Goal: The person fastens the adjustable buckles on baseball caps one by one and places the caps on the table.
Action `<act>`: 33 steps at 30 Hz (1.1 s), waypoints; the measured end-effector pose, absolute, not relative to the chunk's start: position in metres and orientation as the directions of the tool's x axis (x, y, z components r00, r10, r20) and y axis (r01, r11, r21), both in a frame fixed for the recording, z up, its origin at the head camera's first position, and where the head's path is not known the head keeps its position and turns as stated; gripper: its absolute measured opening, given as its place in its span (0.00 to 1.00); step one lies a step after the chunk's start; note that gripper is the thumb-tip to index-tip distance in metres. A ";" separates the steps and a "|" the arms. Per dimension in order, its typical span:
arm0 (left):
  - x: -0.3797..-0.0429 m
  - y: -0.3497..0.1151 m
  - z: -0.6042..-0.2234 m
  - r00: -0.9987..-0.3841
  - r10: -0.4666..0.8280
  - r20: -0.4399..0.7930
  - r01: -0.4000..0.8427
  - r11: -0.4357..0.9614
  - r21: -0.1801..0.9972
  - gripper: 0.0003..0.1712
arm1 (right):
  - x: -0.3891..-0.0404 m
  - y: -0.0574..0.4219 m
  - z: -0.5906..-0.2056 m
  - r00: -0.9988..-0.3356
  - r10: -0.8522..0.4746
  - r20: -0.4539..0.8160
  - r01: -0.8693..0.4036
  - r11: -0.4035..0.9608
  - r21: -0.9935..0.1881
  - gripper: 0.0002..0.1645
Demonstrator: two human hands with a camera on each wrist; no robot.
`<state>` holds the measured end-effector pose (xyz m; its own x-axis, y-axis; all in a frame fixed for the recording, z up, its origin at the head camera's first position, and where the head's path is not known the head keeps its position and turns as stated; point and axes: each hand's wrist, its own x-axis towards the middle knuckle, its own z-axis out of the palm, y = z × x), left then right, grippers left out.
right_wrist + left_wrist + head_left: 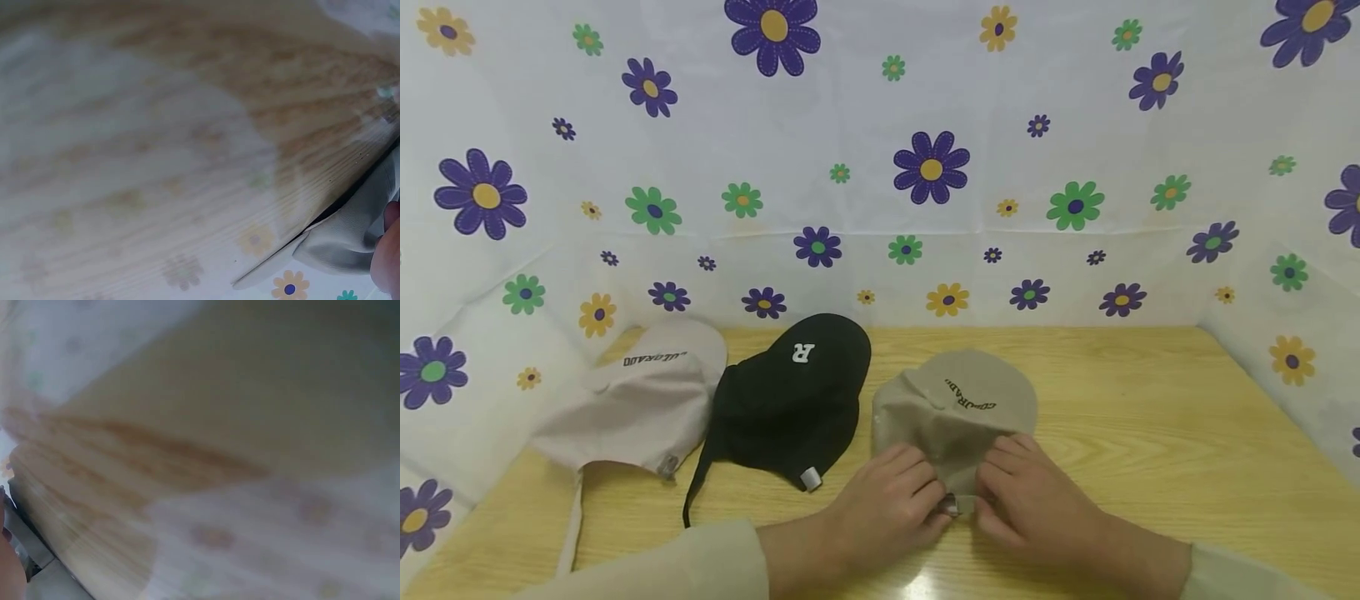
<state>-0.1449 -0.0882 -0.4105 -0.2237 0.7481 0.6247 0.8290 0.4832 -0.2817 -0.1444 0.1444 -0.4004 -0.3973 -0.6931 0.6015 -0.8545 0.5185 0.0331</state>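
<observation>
A khaki baseball cap (917, 408) with dark lettering on its brim lies on the table, brim pointing away. Both hands are at its back edge. My left hand (887, 500) grips the rear on the left, thumb beside a small metal buckle (951, 505). On the other side my right hand (1037, 492) pinches the cap's back strap (966, 505), its fingers curled over the fabric. In the right wrist view, part of that hand (387, 262) shows at the edge. The left wrist view shows only a sliver of the left hand (9, 569).
To the left lies a black cap (790, 408) with a white letter R, its strap hanging loose. Beside it is a pale beige cap (640, 408), also unfastened. A flower-printed cloth (850, 125) surrounds the wooden table (1135, 433) at back and sides.
</observation>
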 end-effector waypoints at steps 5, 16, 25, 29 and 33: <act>-0.145 -0.089 -0.410 -0.222 0.750 0.623 0.830 0.481 -0.282 0.09 | -0.146 0.144 -0.401 -0.389 -0.681 0.620 -0.856 0.517 0.030 0.11; -0.146 -0.089 -0.410 -0.219 0.748 0.626 0.832 0.479 -0.281 0.09 | -0.147 0.145 -0.401 -0.388 -0.677 0.625 -0.850 0.525 0.040 0.11; -0.146 -0.089 -0.410 -0.223 0.747 0.627 0.832 0.481 -0.277 0.09 | -0.147 0.144 -0.402 -0.390 -0.672 0.629 -0.841 0.539 0.055 0.11; -0.146 -0.089 -0.411 -0.220 0.746 0.628 0.831 0.481 -0.281 0.09 | -0.147 0.145 -0.401 -0.400 -0.666 0.630 -0.833 0.551 0.055 0.11; -0.147 -0.089 -0.411 -0.215 0.749 0.627 0.831 0.478 -0.286 0.09 | -0.146 0.146 -0.401 -0.401 -0.663 0.632 -0.832 0.553 0.052 0.11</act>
